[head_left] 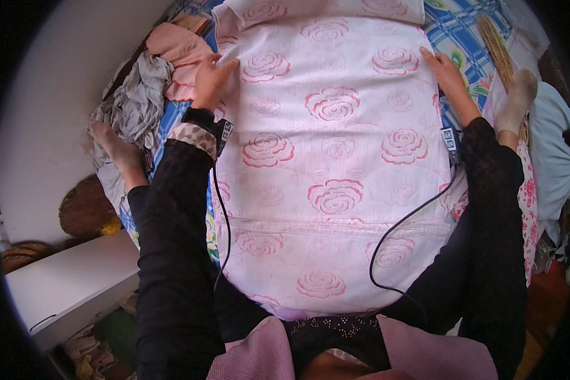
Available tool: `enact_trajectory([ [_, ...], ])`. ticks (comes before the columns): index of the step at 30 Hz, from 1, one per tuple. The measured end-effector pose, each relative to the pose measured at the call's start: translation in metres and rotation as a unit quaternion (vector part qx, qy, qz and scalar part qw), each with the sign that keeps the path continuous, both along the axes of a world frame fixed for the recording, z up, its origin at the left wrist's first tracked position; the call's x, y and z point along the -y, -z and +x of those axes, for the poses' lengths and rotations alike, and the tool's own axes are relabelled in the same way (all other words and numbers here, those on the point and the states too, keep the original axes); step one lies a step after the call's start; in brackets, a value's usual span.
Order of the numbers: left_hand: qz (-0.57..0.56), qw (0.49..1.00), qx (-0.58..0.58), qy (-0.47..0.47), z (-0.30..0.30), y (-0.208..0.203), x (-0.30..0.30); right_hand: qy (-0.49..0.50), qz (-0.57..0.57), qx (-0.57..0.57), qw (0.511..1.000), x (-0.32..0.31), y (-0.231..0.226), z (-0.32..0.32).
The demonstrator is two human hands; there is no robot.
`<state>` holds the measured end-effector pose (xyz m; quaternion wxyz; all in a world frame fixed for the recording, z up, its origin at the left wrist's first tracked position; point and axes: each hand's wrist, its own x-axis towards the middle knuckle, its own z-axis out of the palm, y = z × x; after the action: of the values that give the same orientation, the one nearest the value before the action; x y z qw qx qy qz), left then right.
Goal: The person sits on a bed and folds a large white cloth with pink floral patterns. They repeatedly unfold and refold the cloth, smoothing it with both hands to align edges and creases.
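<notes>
A large white-and-pink rose-patterned cloth (335, 149) lies spread before me and reaches down to my lap. Across its lower part runs a straight seam, and its far end is folded over. My left hand (215, 79) is closed at the left edge, thumb on top of the fabric. Opposite it, my right hand (448, 76) grips the right edge in the same way. The fingers under the fabric are partly hidden. On each wrist sits a small dark device with a black cable trailing toward me.
Beneath the cloth is a blue checked, flowered sheet (453, 28). Crumpled grey fabric (136, 92) and a peach cloth (180, 54) lie at left. A straw bundle (495, 50) is at far right. My socked feet flank the cloth. A white ledge (69, 282) stands lower left.
</notes>
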<state>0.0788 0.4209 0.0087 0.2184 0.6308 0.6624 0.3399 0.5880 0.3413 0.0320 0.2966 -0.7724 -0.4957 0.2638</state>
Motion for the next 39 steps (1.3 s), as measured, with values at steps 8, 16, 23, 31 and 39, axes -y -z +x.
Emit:
enact_trajectory([
  [8,0.202,0.975,-0.095,0.016,0.002,-0.001,-0.018,-0.053,0.168,0.281,0.943,-0.013,0.03,0.003],
  [16,0.019,0.995,-0.065,0.068,-0.016,-0.006,-0.017,-0.123,0.075,0.307,0.941,-0.024,0.008,0.01],
  [23,0.255,0.864,-0.247,0.357,0.058,-0.032,0.079,-0.297,0.393,0.258,0.831,0.03,-0.026,-0.132],
  [31,0.129,0.852,-0.43,0.271,-0.007,-0.001,0.048,-0.324,0.172,0.498,0.785,0.024,0.028,-0.082],
  [39,0.099,0.797,-0.537,0.259,-0.028,-0.039,0.069,-0.285,-0.051,0.475,0.831,0.034,-0.029,-0.068],
])
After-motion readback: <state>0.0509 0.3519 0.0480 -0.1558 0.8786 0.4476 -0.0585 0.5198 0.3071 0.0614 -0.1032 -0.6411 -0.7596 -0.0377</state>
